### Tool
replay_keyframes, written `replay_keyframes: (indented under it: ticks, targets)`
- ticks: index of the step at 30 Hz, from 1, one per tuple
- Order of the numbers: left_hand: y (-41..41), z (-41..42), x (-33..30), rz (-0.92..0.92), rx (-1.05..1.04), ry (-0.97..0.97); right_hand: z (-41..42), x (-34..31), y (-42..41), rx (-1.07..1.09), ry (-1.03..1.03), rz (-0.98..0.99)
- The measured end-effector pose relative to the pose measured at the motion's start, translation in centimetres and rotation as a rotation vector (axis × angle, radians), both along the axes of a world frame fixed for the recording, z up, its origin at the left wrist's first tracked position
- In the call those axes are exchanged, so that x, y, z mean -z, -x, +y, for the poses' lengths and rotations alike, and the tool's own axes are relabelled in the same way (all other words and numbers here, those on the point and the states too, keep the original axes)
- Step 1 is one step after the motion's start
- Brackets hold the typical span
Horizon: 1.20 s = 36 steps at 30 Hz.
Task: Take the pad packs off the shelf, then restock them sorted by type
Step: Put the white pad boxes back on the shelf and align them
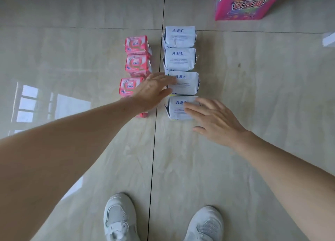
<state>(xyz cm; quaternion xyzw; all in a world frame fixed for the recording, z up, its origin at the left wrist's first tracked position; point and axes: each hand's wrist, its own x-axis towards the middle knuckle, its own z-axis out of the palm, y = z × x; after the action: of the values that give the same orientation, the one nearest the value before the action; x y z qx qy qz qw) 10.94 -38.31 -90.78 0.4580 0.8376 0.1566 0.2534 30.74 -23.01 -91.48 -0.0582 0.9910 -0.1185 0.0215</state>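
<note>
Two rows of pad packs lie on the tiled floor. The right row holds several pale blue ABC packs [179, 36]. The left row holds several pink packs [136, 44], the nearest partly hidden under my left arm. My left hand [154, 89] reaches over the pink row, its straight fingers touching the left edge of the third blue pack [186, 82]. My right hand [213, 120] lies flat with straight fingers on the right part of the nearest blue pack [176, 107].
A bright pink carton [243, 3] stands at the far right. A dark tile joint [154, 150] runs between the two rows toward me. My two grey shoes [119, 217] stand at the bottom. A window's reflection shines on the floor at left.
</note>
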Motion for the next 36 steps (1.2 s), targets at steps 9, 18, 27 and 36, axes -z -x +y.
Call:
replay_keyframes:
  ticks: [9,18,27,36]
  targets:
    - [0.1,1.4,-0.2,-0.001,-0.125,-0.044,0.6,-0.9,-0.9,0.192,-0.008,-0.113]
    - [0.7,1.7,0.5,-0.005,-0.112,-0.031,-1.1,-0.1,1.9,0.152,0.041,-0.194]
    - [-0.8,1.7,0.6,0.017,-0.167,-0.026,-0.8,0.6,-2.1,0.214,0.154,-0.303]
    - [-3.2,0.7,-4.7,-0.159,-0.298,-0.012,0.6,-7.2,-3.1,0.283,0.229,-0.505]
